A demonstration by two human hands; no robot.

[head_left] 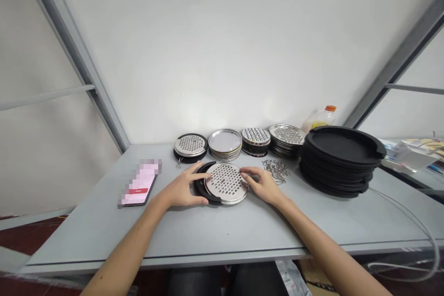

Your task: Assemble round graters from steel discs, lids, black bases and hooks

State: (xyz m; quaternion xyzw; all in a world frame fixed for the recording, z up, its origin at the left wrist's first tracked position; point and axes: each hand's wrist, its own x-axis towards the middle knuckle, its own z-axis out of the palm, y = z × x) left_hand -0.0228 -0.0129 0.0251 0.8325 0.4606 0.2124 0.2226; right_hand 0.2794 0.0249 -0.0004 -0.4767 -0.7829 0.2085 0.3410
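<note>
On the table in front of me lies a round perforated metal grater plate (227,182), partly set in a black plastic holder (210,201). The holder's curved rim shows along the plate's left side. My left hand (185,187) grips the holder from the left, its thumb low and its fingers reaching over the rim to the plate. At the opposite side, my right hand (262,185) holds the plate's right edge, thumb on top and fingers curled at the rim. The holder's underside is hidden.
Along the wall stand a grater in its black holder (190,145), plain metal discs (225,140), coarse grater plates (255,136) and perforated plates (287,134). A chain pile (276,169), stacked black holders (342,162) and a bottle (326,115) are right; a phone (142,182) lies left.
</note>
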